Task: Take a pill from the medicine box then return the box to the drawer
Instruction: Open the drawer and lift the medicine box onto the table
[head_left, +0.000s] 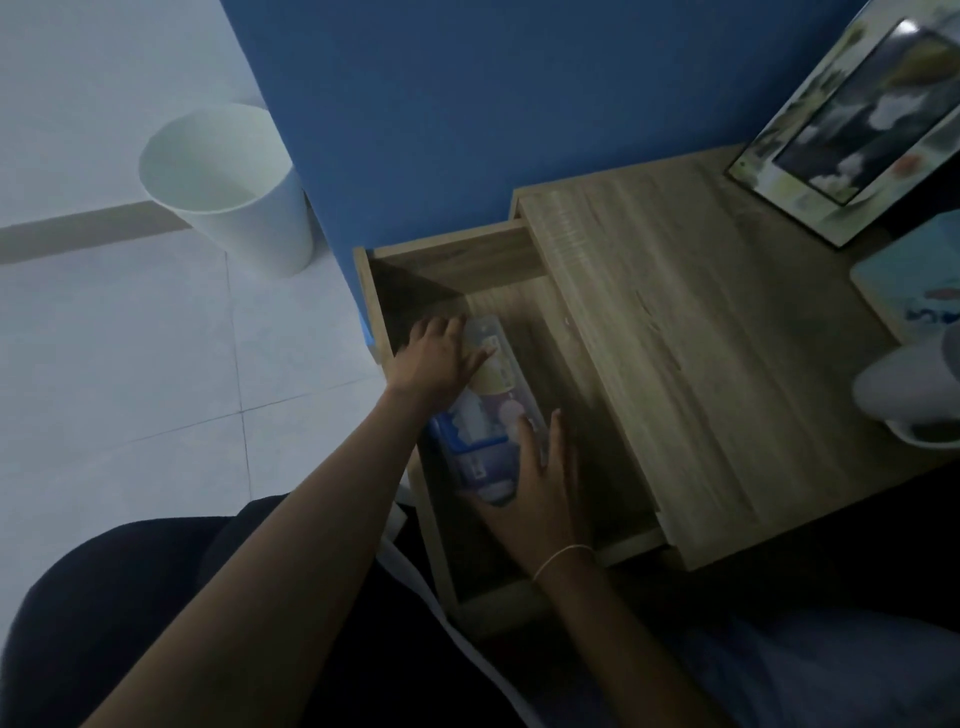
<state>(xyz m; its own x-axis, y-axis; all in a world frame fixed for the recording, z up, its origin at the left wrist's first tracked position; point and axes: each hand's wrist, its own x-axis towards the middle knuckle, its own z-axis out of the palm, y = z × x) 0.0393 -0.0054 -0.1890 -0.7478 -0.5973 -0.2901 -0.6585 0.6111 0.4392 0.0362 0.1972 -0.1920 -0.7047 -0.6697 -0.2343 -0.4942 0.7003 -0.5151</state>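
Observation:
A clear plastic medicine box (488, 410) with a blue clasp and small packets inside lies in the open wooden drawer (566, 374). My left hand (441, 358) rests on the box's far end, fingers spread over the lid. At the near end, my right hand (540, 478) lies flat against the box, a thin band on its wrist. Both hands touch the box; whether it is lifted off the drawer floor I cannot tell. No pill is visible.
The drawer sticks out from a wooden bedside table (701, 338) against a blue wall. On the table stand a framed picture (852, 119), a teal box (919, 275) and a white cup (914, 400). A white bin (234, 182) stands on the tiled floor at left.

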